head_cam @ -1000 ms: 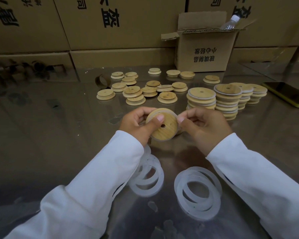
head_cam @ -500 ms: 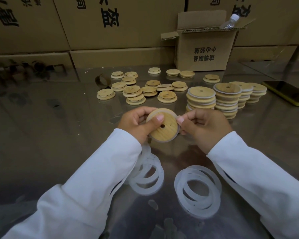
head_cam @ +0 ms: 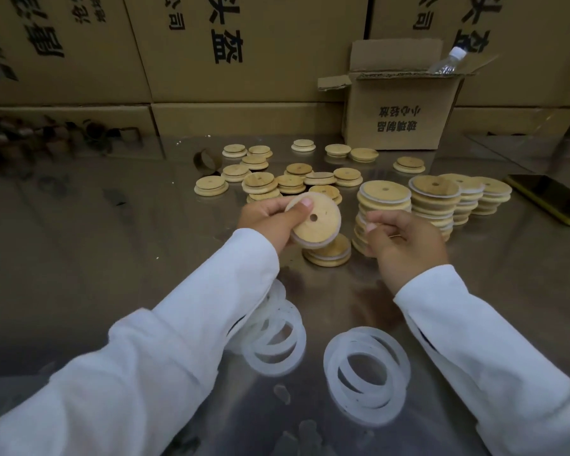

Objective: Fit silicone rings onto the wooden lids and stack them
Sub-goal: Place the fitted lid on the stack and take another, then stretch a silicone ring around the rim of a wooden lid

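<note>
Left fingers (head_cam: 300, 208) grip a ringed wooden lid (head_cam: 324, 227), right fingers (head_cam: 383, 222) curl empty; box (head_cam: 405, 100) reads 玻璃制品.

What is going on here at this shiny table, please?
A person in white sleeves is fitting rings on lids. The left hand grips a round wooden lid with a whitish silicone ring already around its rim. The right hand, fingers curled, is apart from it, in front of the stacks of ringed wooden lids; whether it holds anything I cannot tell. Loose translucent white rings lie near the person, bare wooden lids farther back.
</note>
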`<action>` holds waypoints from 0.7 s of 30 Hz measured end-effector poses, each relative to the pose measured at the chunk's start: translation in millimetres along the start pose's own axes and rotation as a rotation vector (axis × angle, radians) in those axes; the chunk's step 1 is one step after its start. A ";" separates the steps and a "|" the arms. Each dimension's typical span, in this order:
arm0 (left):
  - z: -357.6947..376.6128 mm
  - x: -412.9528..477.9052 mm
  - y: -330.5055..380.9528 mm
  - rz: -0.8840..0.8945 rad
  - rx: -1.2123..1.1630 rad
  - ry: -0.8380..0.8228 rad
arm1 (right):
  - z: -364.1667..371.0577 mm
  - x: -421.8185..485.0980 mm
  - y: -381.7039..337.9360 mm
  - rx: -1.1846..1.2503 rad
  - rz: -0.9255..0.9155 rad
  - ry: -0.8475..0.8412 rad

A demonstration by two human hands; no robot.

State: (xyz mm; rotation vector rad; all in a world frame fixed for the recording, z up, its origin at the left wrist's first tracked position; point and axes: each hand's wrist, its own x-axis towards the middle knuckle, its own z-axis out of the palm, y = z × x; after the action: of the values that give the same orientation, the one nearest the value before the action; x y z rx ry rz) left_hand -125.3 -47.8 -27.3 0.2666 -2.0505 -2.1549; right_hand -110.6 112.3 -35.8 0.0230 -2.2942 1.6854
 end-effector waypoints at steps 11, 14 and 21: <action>25.6 38.5 -5.5 -0.123 0.613 -0.054 | 9.6 -6.3 5.1 -0.047 -0.046 -0.064; 23.8 47.8 -1.7 -0.071 0.569 -0.009 | 9.1 -8.8 5.0 -0.035 -0.051 -0.078; -13.3 107.2 11.5 0.088 0.707 0.329 | 8.9 -13.7 4.3 -0.077 -0.150 -0.152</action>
State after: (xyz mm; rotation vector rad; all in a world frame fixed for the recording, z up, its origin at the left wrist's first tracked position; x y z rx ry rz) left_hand -226.5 -86.3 -18.8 0.5496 -2.4615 -1.1609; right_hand -100.3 103.1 -45.5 0.3086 -2.3977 1.5684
